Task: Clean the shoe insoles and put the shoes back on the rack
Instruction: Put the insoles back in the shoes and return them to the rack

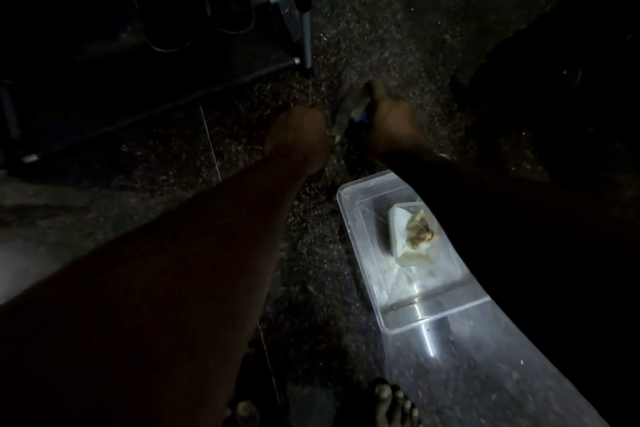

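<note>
**Head view: both hands on a grey strip, low over the floor**

Head camera is all I have, and the light is poor. Both arms reach down and forward and meet over the speckled floor [381, 28]. The left hand [298, 130] has its fingers curled in, and its grip closes on the near end of a pale grey strip [341, 116]. The right hand [391, 121] is also curled, thumb uppermost, and grips the far end of the same strip. So the strip runs slantwise between the two grips, held by both. It may be an insole, but I cannot tell in this dark. A small blue patch [360, 117] shows just against the right grip, touching the strip.

Beyond the grips and off to the left stands the shoe rack [306, 10]. Its grey upright post comes down to the floor a little past the left grip, well apart from it. The shelves behind the post are almost black (only faint curved outlines show there).

On the near side of the grips, under the right forearm, lies a clear plastic tub [346, 194]. Inside it sits a white container [398, 229] with a brownish wad [420, 230] on top. Nearer still, at the bottom edge, I see bare toes [394, 402] beside the tub.
</note>
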The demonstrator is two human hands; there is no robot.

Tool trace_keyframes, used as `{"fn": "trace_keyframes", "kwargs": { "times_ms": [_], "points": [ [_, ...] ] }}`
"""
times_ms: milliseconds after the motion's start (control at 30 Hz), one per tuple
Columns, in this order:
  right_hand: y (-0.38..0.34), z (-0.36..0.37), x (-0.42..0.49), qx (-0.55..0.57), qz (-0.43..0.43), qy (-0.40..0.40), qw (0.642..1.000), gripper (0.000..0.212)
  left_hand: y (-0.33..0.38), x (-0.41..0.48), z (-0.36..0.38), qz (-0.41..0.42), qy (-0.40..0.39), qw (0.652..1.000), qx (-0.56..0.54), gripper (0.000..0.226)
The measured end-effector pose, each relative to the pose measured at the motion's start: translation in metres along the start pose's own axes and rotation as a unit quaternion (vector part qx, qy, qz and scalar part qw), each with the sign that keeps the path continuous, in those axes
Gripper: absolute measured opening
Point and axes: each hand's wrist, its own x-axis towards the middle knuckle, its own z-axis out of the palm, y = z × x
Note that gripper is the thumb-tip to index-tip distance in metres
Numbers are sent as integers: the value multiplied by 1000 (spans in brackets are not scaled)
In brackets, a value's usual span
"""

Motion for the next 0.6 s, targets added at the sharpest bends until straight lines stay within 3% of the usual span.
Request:
{"fn": "trace_keyframes", "kwargs": {
  "times_ms": [67, 167, 233, 433, 500, 600],
  "points": [
    [1, -9, -22, 32, 18, 10, 999, 63, 3, -12, -2, 9, 8, 998, -66, 40],
    [8, -22, -55, 61, 23, 27, 998, 33, 12, -30, -9, 24, -17, 992, -125, 42],
    [12, -32, -74, 59, 20, 43, 997, 25, 20, -45, -12, 24, -22, 991, -131, 46],
    [30, -45, -112, 58, 36, 37, 997, 26, 41, -74, -13, 70, -75, 976, -192, 34],
    [35, -46, -120, 73, 45, 29, 996, 25, 46, -79, -9, 95, -99, 976, -168, 30],
    [43, -43, -128, 37, 44, -18, 998, 30, 50, -83, 15, 163, -73, 980, -91, 22]
  ]
}}
